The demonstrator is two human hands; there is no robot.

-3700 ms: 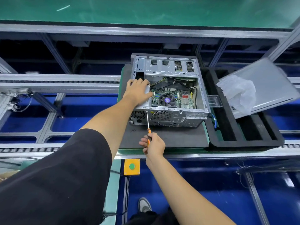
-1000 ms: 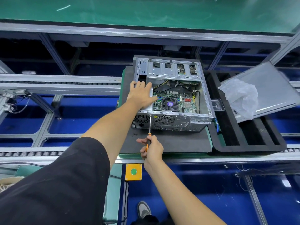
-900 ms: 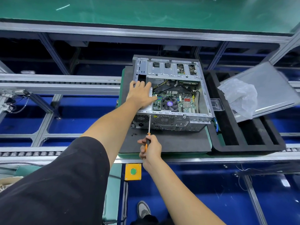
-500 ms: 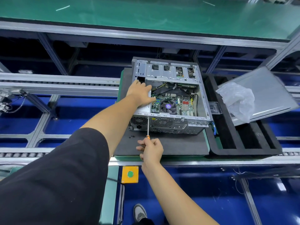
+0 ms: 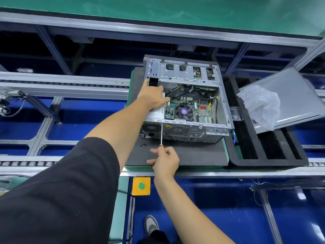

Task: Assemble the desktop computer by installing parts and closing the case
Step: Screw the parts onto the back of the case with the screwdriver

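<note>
An open desktop computer case (image 5: 186, 74) lies on its side on a dark foam mat (image 5: 193, 155), its motherboard and CPU fan (image 5: 183, 111) exposed. My left hand (image 5: 153, 98) rests with straight fingers on the silver power supply (image 5: 156, 112) in the case's left corner. My right hand (image 5: 165, 161) grips the orange handle of a screwdriver (image 5: 161, 136). Its thin shaft runs up to the case's rear panel, the tip at a screw near the top edge. The grey side panel (image 5: 295, 95) leans at the right.
A crumpled plastic bag (image 5: 262, 106) lies on the side panel, over a black foam tray (image 5: 263, 155) with long slots. Small black screws (image 5: 143, 145) sit on the mat left of the screwdriver. A yellow box with a green button (image 5: 141, 186) is mounted below the conveyor rail.
My left hand shifted slightly on the power supply, one finger now reaching toward the drive bay. My right hand stays on the screwdriver at the rear panel. The view moved a little.
</note>
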